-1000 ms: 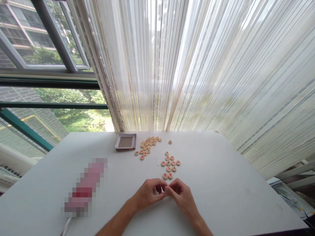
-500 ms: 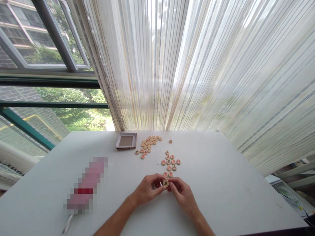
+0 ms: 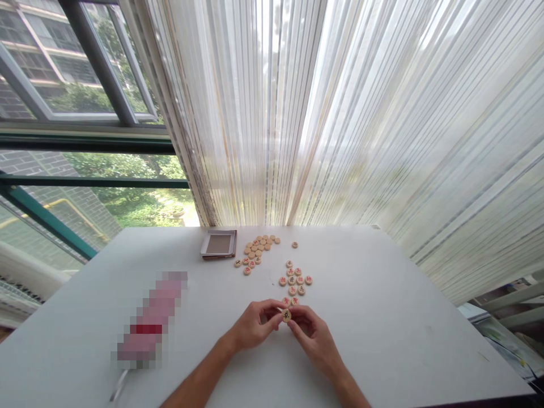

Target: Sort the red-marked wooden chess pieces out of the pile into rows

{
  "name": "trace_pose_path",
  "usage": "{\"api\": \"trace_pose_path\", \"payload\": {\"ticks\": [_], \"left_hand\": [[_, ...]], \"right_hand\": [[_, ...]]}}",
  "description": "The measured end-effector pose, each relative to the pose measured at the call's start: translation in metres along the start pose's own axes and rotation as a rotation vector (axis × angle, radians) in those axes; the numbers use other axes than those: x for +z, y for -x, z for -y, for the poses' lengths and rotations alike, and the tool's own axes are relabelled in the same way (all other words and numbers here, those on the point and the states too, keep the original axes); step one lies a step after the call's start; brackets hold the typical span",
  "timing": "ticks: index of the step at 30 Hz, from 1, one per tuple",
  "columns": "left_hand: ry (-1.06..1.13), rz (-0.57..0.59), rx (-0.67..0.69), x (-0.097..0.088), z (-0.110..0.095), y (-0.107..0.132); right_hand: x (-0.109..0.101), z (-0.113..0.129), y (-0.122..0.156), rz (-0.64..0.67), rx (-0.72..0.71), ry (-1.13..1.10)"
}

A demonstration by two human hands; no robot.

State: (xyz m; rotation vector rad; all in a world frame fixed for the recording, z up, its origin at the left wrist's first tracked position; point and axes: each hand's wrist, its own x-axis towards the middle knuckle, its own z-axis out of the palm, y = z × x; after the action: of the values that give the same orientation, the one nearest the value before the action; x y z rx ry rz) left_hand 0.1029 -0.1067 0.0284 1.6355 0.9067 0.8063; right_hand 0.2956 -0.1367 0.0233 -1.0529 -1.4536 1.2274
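Between my two hands is a round wooden Chinese chess piece (image 3: 286, 315) with a black character, its face turned toward me. My left hand (image 3: 256, 326) is closed at its left side, fingertips at the rim. From the right, my right hand (image 3: 312, 333) pinches the same piece with thumb and fingers. Just beyond my fingertips lie two red-marked pieces (image 3: 294, 301). Farther up is a group of red and black Chinese chess pieces (image 3: 300, 280), lying face up on the white table (image 3: 365, 317).
A cluster of pieces (image 3: 259, 248), mostly with blank sides up, lies farther back. Left of it stands a shallow open box (image 3: 219, 244). One lone piece (image 3: 294, 245) sits near the back. A blurred pink item (image 3: 155, 309) lies at the left. Curtains (image 3: 272, 113) hang behind the table.
The held piece has turned so that its character stands upright. My left thumb has drawn back slightly, and my right thumb now sits lower on the rim.
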Motion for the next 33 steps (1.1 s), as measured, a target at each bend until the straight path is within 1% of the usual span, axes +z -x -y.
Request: {"api": "trace_pose_path", "payload": {"ticks": [6,10,14,19,23,28,33], "left_hand": [[0.019,0.006,-0.038,-0.001,0.003,-0.001],[0.022,0.006,-0.041,0.0,0.0,-0.002],[0.034,-0.012,-0.066,0.002,0.004,-0.002],[0.082,-0.014,-0.103,0.005,0.011,-0.003],[0.08,-0.018,-0.111,0.006,0.012,-0.003],[0.037,-0.026,-0.09,0.007,0.012,-0.001],[0.052,-0.019,-0.057,0.006,0.012,-0.001]], "right_hand": [[0.001,0.001,0.001,0.012,-0.03,0.036],[0.003,0.003,0.002,0.017,-0.059,0.102],[0.004,0.003,0.004,0.025,-0.101,0.184],[0.006,-0.004,0.006,0.026,-0.182,0.281],[0.006,-0.013,0.007,0.023,-0.219,0.332],[0.006,-0.015,0.007,0.031,-0.212,0.362],[0.006,-0.013,0.006,0.03,-0.187,0.341]]}}
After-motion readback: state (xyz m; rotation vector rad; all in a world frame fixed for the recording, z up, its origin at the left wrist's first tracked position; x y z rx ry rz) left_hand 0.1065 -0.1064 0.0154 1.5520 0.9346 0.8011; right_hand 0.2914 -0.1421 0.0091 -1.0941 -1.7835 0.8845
